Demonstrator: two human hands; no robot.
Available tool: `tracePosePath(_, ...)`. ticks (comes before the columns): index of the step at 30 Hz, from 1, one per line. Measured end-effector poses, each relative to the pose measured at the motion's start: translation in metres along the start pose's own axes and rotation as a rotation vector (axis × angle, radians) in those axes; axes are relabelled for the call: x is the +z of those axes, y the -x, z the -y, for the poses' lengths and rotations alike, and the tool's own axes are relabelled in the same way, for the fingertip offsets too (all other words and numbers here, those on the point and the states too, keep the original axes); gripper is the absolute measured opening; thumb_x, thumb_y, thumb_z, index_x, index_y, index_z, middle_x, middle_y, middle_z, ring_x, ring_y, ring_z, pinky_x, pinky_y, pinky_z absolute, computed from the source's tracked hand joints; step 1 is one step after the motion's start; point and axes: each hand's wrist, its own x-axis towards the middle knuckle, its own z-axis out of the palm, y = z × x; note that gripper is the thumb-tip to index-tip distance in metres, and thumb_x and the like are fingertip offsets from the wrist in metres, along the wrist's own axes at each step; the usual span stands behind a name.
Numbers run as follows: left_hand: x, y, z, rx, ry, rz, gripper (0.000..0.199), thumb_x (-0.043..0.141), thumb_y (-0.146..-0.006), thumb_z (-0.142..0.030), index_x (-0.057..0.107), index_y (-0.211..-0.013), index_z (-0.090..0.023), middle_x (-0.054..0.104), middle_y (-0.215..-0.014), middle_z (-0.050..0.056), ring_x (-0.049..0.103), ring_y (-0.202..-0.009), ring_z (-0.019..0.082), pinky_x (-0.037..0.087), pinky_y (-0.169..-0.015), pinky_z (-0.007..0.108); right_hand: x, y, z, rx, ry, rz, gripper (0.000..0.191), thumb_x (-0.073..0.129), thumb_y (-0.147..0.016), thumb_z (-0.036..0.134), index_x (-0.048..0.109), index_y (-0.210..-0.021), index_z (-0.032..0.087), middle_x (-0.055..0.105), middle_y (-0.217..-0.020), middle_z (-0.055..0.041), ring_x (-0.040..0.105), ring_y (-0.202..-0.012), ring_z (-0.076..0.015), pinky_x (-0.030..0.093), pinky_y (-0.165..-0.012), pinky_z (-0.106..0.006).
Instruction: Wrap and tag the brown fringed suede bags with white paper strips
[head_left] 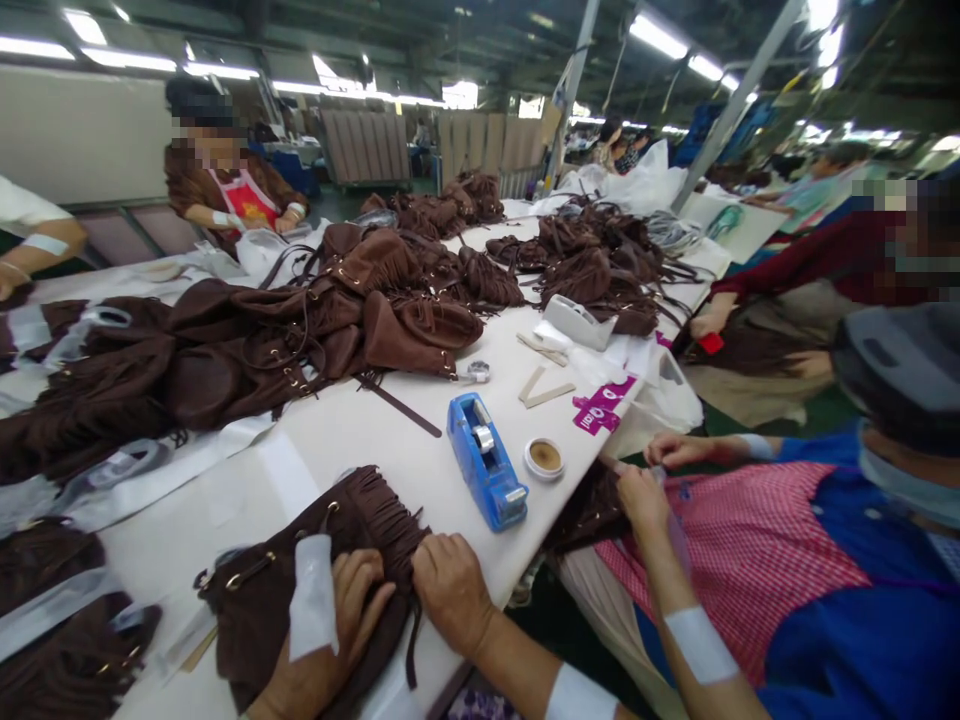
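Observation:
In front of me on the table, a dark brown fringed drawstring bag [259, 600] lies at a slant, with metal eyelets and a cord on its front. My left hand [349, 610] rests on the bag, fingers extended and thumb apart; a white patch [311, 590] covers part of the back of it. At the bag's right edge, beside the fringe [382, 510], my right hand [450, 585] is closed with fingertips pinched on the edge. A thin strap [414, 645] hangs below it. A blue tape dispenser [484, 455] stands beyond my right hand.
A round tin [544, 458] sits right of the dispenser. Piles of brown bags [285, 340] spread across the white table [390, 440]. Close on my right, a co-worker in a checked apron [757, 540] handles a dark piece. Another person [229, 185] stands across the table.

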Motion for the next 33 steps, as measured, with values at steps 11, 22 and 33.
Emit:
tracePosePath(11,-0.015,-0.035,-0.02,-0.203,-0.098,0.171,0.072,0.055,-0.093,-0.049,0.025,-0.155,-0.025,0.019,-0.166,0.005,0.004,-0.151,0.041,0.017,-0.12,0.066,-0.007,0.001,-0.009,-0.054,-0.031,0.087,0.018,0.045,-0.095,0.01,0.051,-0.082,0.021,0.054,-0.08,-0.0045,0.049,-0.074,-0.0222,0.04,-0.069,-0.037)
tracePosePath(22,-0.021,-0.027,-0.026,-0.26,-0.044,0.196,0.073,0.049,-0.096,-0.048,0.009,-0.156,-0.035,0.008,-0.167,-0.001,-0.002,-0.152,0.037,0.02,-0.119,0.068,-0.009,-0.005,0.01,-0.228,-0.206,-0.2,0.03,0.037,-0.094,0.005,0.057,-0.114,0.017,0.065,-0.115,-0.0131,0.061,-0.107,-0.0243,0.055,-0.087,-0.038)
tracePosePath(33,-0.023,-0.021,-0.024,-0.19,-0.025,0.02,0.085,0.066,-0.087,-0.044,0.016,-0.156,-0.034,0.022,-0.164,0.006,0.014,-0.151,0.038,0.032,-0.114,0.067,-0.019,-0.045,0.014,-0.134,-0.562,-0.07,0.037,0.035,-0.097,0.008,0.051,-0.127,0.025,0.057,-0.126,-0.0092,0.053,-0.123,-0.0214,0.048,-0.106,-0.042)
